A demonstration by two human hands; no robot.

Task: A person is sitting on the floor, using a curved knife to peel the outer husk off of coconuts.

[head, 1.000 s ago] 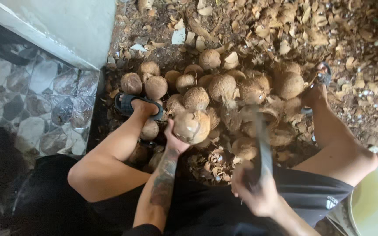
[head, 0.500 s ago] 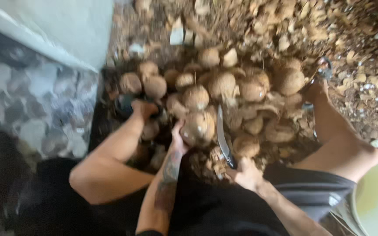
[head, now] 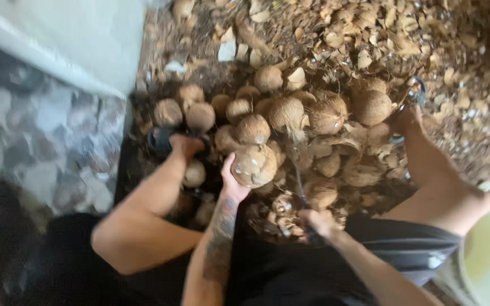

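Mostly undone: a big pile [head: 290,122] of whole husked coconuts lies between the feet, with husk scraps [head: 370,39] spread on the ground behind. Left hand [head: 232,182] cups one coconut [head: 254,165], round, brown, fibrous, apparently uncracked, just above the pile. Right hand [head: 319,221] is closed on a blade [head: 298,184], blurred, near that nut.

The dirt ground [head: 483,141] bears a heap of coconuts [head: 290,122] (brown, husked) amid scattered husk chips [head: 364,34].
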